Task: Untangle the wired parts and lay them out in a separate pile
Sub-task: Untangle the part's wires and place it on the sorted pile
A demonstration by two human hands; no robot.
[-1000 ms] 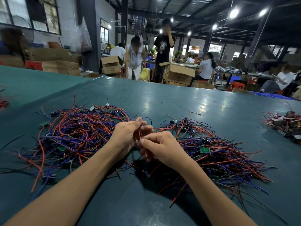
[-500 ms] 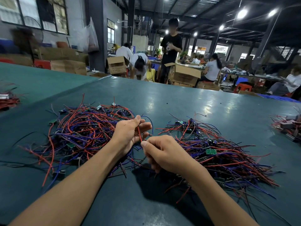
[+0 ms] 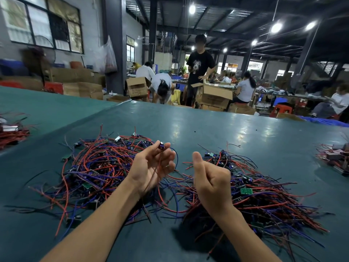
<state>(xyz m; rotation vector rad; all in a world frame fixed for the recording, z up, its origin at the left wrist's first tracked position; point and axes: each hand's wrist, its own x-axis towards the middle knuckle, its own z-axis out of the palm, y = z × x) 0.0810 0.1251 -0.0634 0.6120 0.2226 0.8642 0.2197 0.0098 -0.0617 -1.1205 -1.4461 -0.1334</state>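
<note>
Head view: the left hand (image 3: 151,167) is palm-up, thumb and fingertips pinching a small purple wired part (image 3: 161,145), its leads hanging across the palm. The right hand (image 3: 209,179) has curled fingers and a raised thumb, with nothing visible inside. The tangled pile (image 3: 98,167) lies left of the left hand; the separate pile (image 3: 268,193) lies right of the right hand.

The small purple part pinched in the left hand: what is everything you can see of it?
The small purple part is a stubby cylinder with a shiny, plastic-looking sleeve. The left hand pinches it between its fingertips, palm turned up, raised above the left wire pile. A thin dark wire hangs from it across the palm toward the wrist. Any markings on it are too small to read.
</note>
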